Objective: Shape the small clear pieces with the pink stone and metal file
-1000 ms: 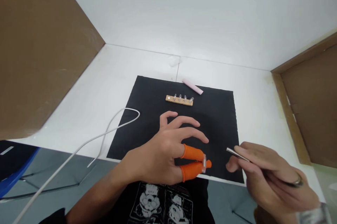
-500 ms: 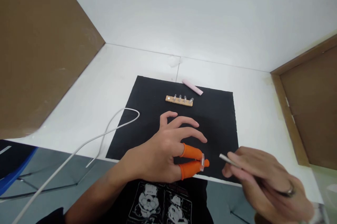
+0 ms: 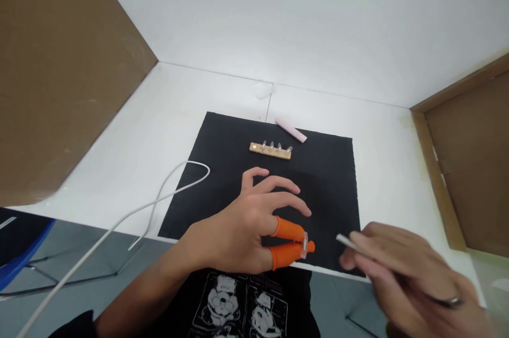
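My left hand (image 3: pixel 246 221) wears orange finger cots on the thumb and index finger. Their tips pinch a small clear nail tip (image 3: pixel 305 246); the other fingers are spread above a black mat (image 3: pixel 222 168). To its right, my right hand (image 3: pixel 413 274), blurred and with a ring on one finger, grips a thin, flat, pale stick (image 3: pixel 345 242). The stick's end points toward the clear nail tip without touching it; the rest is hidden by the fingers. Beyond my left hand lies a tan strip (image 3: pixel 258 148) bearing several upright clear nail tips (image 3: pixel 271 146).
A pink bar (image 3: pixel 291 130) lies across the mat's far edge. A white cable (image 3: pixel 159 200) loops over the mat's left side. Brown panels (image 3: pixel 71 73) and a white back wall (image 3: pixel 278 20) enclose the white table (image 3: pixel 382 131).
My right hand has shifted slightly right with the stick, widening its distance from the clear nail tip. My left hand keeps the same pinch, almost still.
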Tool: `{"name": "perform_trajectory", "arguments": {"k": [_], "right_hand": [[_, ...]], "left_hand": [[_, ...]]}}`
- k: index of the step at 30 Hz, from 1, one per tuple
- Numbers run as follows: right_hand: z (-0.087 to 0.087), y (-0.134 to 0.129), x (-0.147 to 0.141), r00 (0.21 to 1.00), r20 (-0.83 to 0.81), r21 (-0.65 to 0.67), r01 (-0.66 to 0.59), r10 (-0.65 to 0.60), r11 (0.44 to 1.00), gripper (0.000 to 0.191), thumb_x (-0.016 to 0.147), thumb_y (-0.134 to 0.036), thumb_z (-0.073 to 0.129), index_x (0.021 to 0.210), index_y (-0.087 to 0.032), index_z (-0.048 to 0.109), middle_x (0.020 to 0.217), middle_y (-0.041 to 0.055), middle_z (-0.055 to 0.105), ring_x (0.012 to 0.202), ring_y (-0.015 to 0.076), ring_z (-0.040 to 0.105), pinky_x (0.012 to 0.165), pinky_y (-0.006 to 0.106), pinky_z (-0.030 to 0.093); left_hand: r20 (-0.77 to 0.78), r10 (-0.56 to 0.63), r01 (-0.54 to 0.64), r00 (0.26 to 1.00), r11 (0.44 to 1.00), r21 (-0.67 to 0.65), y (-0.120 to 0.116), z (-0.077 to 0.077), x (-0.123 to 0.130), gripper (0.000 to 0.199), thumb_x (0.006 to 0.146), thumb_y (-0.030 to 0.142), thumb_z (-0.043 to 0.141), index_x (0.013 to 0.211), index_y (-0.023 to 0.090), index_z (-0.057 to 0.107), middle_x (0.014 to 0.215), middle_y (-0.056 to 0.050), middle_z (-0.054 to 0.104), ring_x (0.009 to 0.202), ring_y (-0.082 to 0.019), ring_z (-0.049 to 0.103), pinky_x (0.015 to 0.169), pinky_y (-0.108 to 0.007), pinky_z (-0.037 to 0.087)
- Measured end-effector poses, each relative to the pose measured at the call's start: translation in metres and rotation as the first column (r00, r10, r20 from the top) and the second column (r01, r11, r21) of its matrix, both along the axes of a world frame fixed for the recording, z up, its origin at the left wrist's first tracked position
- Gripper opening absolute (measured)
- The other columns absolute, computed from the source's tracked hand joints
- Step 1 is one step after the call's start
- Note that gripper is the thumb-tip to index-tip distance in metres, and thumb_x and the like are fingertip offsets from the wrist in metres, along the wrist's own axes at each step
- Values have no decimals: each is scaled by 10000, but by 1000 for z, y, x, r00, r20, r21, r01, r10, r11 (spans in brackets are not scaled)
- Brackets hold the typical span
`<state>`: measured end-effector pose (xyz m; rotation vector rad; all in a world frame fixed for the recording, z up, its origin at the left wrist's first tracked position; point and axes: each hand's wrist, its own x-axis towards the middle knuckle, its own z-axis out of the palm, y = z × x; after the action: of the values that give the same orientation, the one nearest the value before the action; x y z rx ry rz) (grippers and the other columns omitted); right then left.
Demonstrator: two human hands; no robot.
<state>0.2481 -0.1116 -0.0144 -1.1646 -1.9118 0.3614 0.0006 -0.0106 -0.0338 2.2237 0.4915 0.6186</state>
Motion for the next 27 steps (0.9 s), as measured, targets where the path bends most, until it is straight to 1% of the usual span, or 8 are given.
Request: {"name": "perform_trajectory", "arguments": {"k": [2, 5, 8, 10, 12, 17, 23, 27], "right_hand": [[7, -4, -13, 994, 94, -34, -47, 50, 998, 114, 1067, -159, 668, 1074, -219, 765, 673, -21, 741, 535, 135, 683, 559, 271, 610], [11, -4, -21, 985, 162, -35, -57, 62, 998, 178, 1126, -223, 601, 994, -224, 720, 638, -35, 723, 496, 115, 652, 626, 261, 638], [5, 3, -11, 989, 144, -4, -25, 25, 1000, 156, 1089, -126, 615, 1098, -228, 733, 661, -32, 738, 485, 127, 638, 517, 270, 567], [0, 5, -3, 996, 80, 54, 29, -33, 998, 248, 1024, -59, 665, 1185, -226, 752, 690, -25, 751, 517, 144, 662, 495, 283, 549], [-1, 2, -2, 997, 57, 42, 47, -49, 998, 235, 1017, -65, 680, 1176, -220, 756, 704, -17, 757, 551, 151, 690, 526, 289, 579], [2, -12, -12, 986, 133, -51, -98, 104, 994, 60, 1079, -213, 686, 1094, -209, 744, 746, -10, 798, 640, 145, 757, 731, 282, 684], [-5, 2, 5, 999, 42, 20, 17, -18, 1000, 274, 1026, -59, 667, 1228, -225, 750, 723, -21, 761, 583, 147, 708, 582, 286, 604], [-2, -5, -9, 994, 110, 5, -10, 10, 1000, 121, 1060, -144, 677, 1117, -218, 754, 740, -6, 780, 623, 150, 738, 659, 286, 646]], "left_hand": [[-2, 2, -2, 1000, 1000, -8, 1, 0, 0, 102, 998, 227, 812, 905, 248, 849, 1234, -31, 860, 1339, -284, 701, 1321, -551, 224], [1, -8, 8, 1000, 1000, -16, 1, -1, 0, 97, 1003, 226, 813, 914, 246, 850, 1237, -32, 857, 1337, -278, 701, 1331, -551, 209], [21, -13, 14, 1000, 1000, -13, -1, -3, -1, 100, 1007, 219, 803, 916, 239, 841, 1228, -27, 853, 1345, -275, 698, 1332, -536, 204], [25, -14, 15, 1000, 1000, -18, -2, -4, -2, 117, 1011, 213, 793, 903, 235, 831, 1223, -22, 853, 1348, -276, 697, 1329, -535, 204], [23, -12, 12, 1000, 1000, -22, -2, -5, -2, 126, 1016, 219, 791, 897, 233, 828, 1221, -23, 853, 1346, -277, 698, 1326, -540, 203], [7, -6, 6, 1000, 1000, -25, 1, -3, 0, 108, 1018, 243, 805, 915, 242, 839, 1225, -28, 853, 1344, -277, 699, 1334, -551, 202], [13, -18, 18, 1000, 1000, -25, 0, -3, -2, 99, 1010, 212, 797, 921, 237, 834, 1233, -7, 850, 1355, -265, 693, 1343, -539, 188], [24, 3, -3, 1000, 999, -36, -1, -5, -2, 97, 1011, 221, 810, 918, 228, 834, 1222, -16, 851, 1352, -266, 696, 1349, -541, 181]]}}
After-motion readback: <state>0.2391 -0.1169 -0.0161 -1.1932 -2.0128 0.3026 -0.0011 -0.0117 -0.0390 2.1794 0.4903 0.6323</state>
